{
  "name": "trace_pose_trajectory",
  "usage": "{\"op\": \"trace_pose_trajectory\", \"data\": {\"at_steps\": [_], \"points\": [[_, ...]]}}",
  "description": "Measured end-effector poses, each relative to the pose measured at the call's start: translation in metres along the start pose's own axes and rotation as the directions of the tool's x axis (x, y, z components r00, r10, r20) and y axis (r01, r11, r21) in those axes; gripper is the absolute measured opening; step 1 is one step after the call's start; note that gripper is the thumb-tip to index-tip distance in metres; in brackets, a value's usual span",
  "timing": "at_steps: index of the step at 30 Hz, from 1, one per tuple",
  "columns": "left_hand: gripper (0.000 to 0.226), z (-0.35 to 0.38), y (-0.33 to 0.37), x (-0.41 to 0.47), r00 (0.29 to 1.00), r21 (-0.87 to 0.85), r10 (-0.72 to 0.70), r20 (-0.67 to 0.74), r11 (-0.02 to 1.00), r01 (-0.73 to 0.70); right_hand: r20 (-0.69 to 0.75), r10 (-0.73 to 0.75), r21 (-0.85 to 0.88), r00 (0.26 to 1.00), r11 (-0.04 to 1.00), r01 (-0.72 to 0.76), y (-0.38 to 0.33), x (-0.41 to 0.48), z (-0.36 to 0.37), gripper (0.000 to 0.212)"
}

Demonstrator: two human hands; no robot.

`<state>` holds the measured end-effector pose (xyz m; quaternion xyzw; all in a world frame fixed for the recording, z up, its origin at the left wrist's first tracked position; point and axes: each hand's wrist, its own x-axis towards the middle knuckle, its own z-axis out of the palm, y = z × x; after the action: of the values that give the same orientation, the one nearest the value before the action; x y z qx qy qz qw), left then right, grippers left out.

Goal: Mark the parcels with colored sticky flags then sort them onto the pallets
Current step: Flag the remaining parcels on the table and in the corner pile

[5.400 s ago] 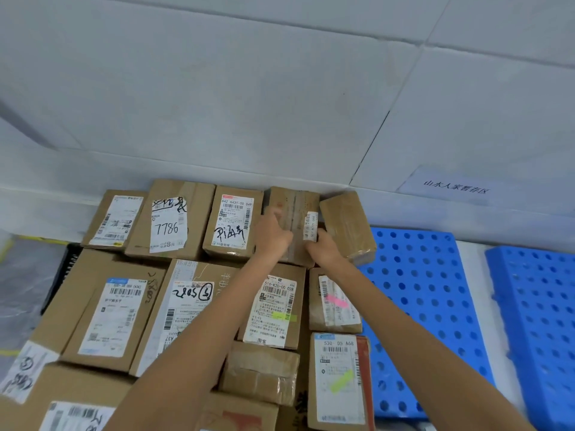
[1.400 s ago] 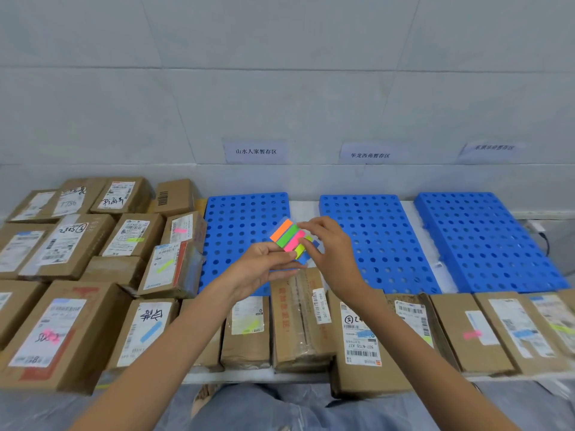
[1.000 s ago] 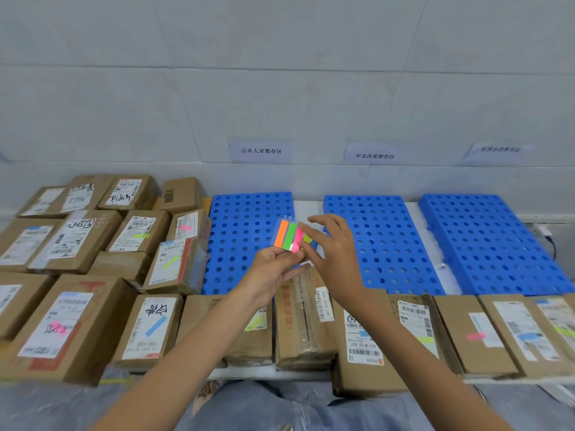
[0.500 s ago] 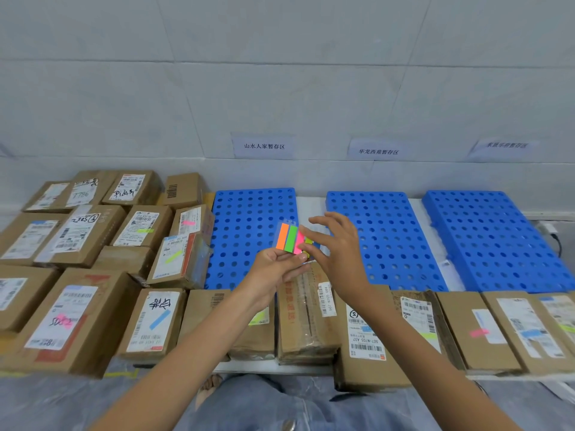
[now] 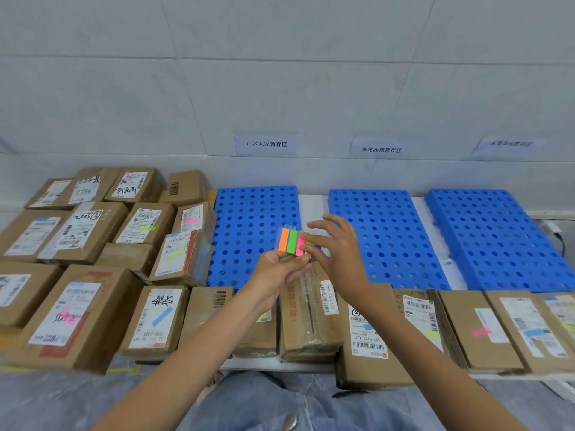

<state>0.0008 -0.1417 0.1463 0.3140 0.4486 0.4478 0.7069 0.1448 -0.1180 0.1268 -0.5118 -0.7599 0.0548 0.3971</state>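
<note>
Flag pad: The flag pad (image 5: 291, 244) is sitting up in the air in the middle of the view, between the two hands and over the near end of the left pallet (image 5: 249, 209).
Left hand: The left hand (image 5: 277, 273) is holding the pad from its 6 o'clock side, with the thumb and fingers curling round the bottom edge.
Right hand: The right hand (image 5: 337, 253) is coming in from the pad's 3 o'clock side. Its thumb and one finger are pinching the pad's right edge, and the other fingers are spreading out above.
Pallets: The left pallet, middle pallet (image 5: 381, 234) and right pallet (image 5: 497, 241) are lying side by side from 12 to 3 o'clock. All three are blue and full of round holes.
Box pile: A box pile (image 5: 93, 231) is sitting at 9 o'clock, packed close, with small pink, green and blue strips showing on some labels.
Front boxes: The front boxes (image 5: 367, 334) are lying in a row at 6 o'clock, under both arms.
Wall signs: Three wall signs (image 5: 266, 144) are hanging at 12 o'clock, one above each pallet.
In the way: The right hand is hiding the pad's right end, so only a bit of yellow is showing.
Pad look: Orange, green and pink strips are standing side by side on a clear sheet.
</note>
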Motion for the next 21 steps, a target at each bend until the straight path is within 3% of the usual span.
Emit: {"op": "trace_pose_trajectory", "data": {"at_steps": [5, 9, 14, 17, 21], "points": [[0.011, -0.001, -0.002, -0.002, 1.0, 0.006, -0.016, -0.01, 1.0, 0.016, 0.062, 0.033, 0.055, 0.997, 0.998, -0.037, -0.001, -0.001, 0.001, 0.033], [0.017, -0.005, 0.003, -0.002, 0.997, 0.074, -0.046, 0.057, 0.996, 0.042, 0.167, 0.104, 0.199, 0.98, 0.97, -0.137, 0.0, 0.001, -0.007, 0.026], [0.025, -0.006, 0.015, -0.006, 0.975, -0.032, -0.155, 0.159, 0.986, 0.162, 0.239, 0.154, 0.216, 0.959, 0.954, -0.207, 0.0, 0.003, -0.014, 0.023], [0.039, -0.006, 0.018, -0.004, 0.977, 0.025, -0.183, 0.109, 0.983, 0.181, 0.264, 0.17, 0.197, 0.949, 0.954, -0.226, -0.002, 0.004, -0.014, 0.022], [0.039, -0.007, 0.017, -0.001, 0.986, 0.133, -0.156, 0.057, 0.98, 0.147, 0.253, 0.162, 0.156, 0.954, 0.966, -0.205, -0.008, 0.006, -0.014, 0.018]]}}
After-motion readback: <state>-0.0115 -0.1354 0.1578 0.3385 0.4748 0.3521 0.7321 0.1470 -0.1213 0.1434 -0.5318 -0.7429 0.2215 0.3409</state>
